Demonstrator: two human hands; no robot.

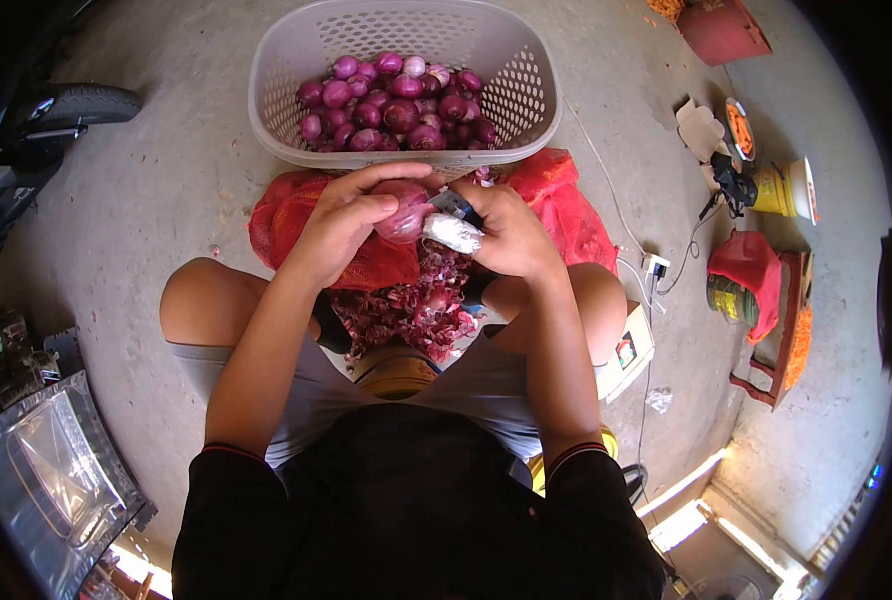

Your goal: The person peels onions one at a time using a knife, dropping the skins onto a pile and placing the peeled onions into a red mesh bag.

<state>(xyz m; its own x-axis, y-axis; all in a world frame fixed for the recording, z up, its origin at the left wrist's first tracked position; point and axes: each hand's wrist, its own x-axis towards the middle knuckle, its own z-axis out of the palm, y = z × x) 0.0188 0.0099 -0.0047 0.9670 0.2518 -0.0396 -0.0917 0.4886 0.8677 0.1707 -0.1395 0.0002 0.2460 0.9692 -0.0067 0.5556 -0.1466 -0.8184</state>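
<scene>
My left hand (341, 222) is closed around a red onion (398, 214), its thumb and fingers on either side. In my right hand (511, 232) is a small knife (454, 205) with a dark handle, held right at the onion's side. A silvery white wrapping (453, 233) covers a digit of that hand. Below both hands lies a heap of loose onion skins (416, 315) between my legs. A red mesh bag (284, 212) spreads under and around the hands. Just beyond stands a grey plastic basket (266, 95) holding many smooth purple onions (401, 115).
At the left are a motorcycle wheel (91, 103) and a shiny plastic-covered item (61, 465). A cable runs along the floor on the right to a white power socket (655, 265). Further right stand a yellow container (778, 190), a red cloth (751, 265) and a red bucket (721, 32).
</scene>
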